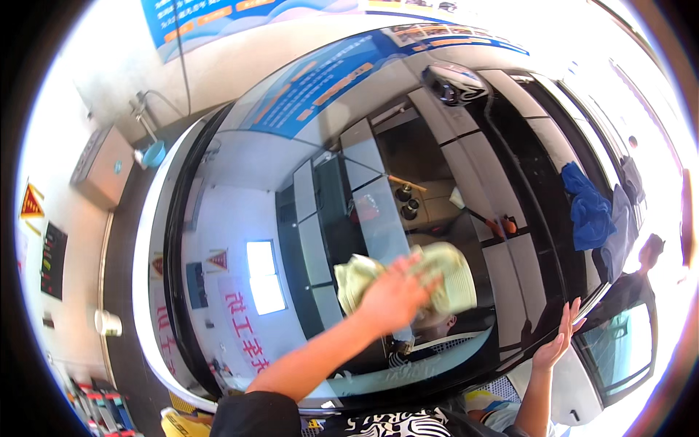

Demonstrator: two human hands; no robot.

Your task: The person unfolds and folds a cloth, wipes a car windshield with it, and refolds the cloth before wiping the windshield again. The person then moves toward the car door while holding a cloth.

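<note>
Pressed against the large curved car glass (pixel 320 182), my left hand (pixel 395 295) lies over a pale yellow-green cloth (pixel 456 282). The cloth bunches out on both sides of the hand, and the fingers are slightly smeared by motion. My left forearm reaches across the glass from the lower edge. At the right, my right hand (pixel 557 339) is raised with its fingers stretched, beside the car's black edge and holding nothing. Whether its fingertips touch the car I cannot tell. Reflections of the wall and ceiling cover much of the glass.
A blue cloth (pixel 586 207) and a grey cloth (pixel 620 226) lie on the car at the right. An open car door (pixel 615 342) stands at lower right. Along the left wall are a metal cabinet (pixel 102 167), a light-blue basin (pixel 154 154) and a white bucket (pixel 108 323).
</note>
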